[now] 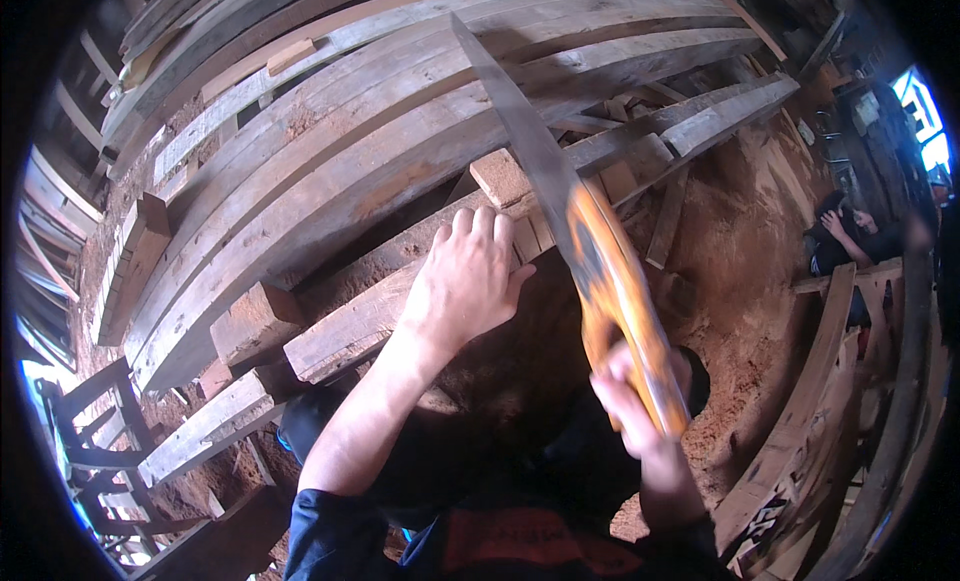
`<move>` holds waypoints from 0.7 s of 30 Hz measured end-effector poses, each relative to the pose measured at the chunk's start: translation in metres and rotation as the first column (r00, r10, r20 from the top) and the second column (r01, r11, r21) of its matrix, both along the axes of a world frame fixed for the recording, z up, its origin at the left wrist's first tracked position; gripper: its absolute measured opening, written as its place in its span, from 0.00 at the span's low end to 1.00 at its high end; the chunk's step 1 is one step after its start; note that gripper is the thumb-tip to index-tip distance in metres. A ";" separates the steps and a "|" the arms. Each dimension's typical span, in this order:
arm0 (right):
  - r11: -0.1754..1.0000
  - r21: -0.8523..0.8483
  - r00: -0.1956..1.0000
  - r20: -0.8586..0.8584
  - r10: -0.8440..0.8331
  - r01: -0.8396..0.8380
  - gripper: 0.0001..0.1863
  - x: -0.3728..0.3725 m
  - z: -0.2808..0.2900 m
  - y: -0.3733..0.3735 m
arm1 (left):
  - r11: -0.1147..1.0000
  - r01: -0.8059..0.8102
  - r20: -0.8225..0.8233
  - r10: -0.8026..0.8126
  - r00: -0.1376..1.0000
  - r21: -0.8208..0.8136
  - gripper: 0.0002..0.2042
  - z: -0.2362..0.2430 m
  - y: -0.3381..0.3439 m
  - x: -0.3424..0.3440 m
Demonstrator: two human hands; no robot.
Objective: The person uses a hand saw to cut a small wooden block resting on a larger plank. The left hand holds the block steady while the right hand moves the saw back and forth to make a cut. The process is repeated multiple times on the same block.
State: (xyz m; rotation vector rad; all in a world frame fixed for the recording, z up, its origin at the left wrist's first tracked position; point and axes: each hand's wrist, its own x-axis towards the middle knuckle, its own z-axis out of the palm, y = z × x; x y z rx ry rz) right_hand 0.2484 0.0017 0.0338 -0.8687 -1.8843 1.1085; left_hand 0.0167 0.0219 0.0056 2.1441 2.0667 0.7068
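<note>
My right hand (630, 406) is closed around the handle of a hand saw (610, 271). The handle is orange-yellow with dark patches. Its grey blade (520, 131) points away and to the left, passing above the timber, and the view does not settle whether the teeth touch wood. My left hand (465, 276) grips a rough wooden beam (345, 331) from above, its fingers bent over the far side and the thumb on the near side. Just beyond those fingers sits a short wooden block (500, 178). The fingertips of my left hand are hidden.
Long thick planks (400, 151) lie side by side across the far side. A square-ended block (255, 321) juts up left of my arm. More boards (800, 411) are stacked at the right, over reddish sawdust-like ground (740, 271). Another person (850, 231) is at the far right.
</note>
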 end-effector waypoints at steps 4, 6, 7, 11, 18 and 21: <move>0.996 0.021 0.996 -0.034 0.085 -0.084 0.06 -0.029 0.009 0.020 | 0.999 -0.040 0.035 0.041 0.999 -0.024 0.21 -0.003 0.000 -0.001; 0.975 0.222 1.000 0.023 0.014 -0.019 0.05 -0.014 0.000 0.000 | 0.999 -0.040 0.050 0.040 0.998 -0.006 0.21 -0.003 -0.003 -0.001; 0.992 0.126 1.000 0.004 0.020 -0.020 0.09 0.002 -0.003 -0.016 | 0.999 -0.043 0.061 0.042 0.997 0.006 0.21 -0.002 -0.002 0.000; 0.956 -0.287 0.972 -0.204 -0.119 0.057 0.14 0.057 -0.025 -0.074 | 1.000 -0.018 0.042 0.018 0.999 0.003 0.21 0.003 0.001 -0.002; 0.983 0.132 0.990 0.088 0.114 -0.125 0.09 -0.023 0.014 0.007 | 0.999 -0.018 -0.003 0.018 1.000 -0.033 0.22 -0.005 0.000 -0.002; 0.990 0.109 0.993 0.079 0.086 -0.095 0.07 -0.015 0.007 0.007 | 0.999 -0.048 0.020 0.048 0.999 0.019 0.23 -0.007 0.000 -0.002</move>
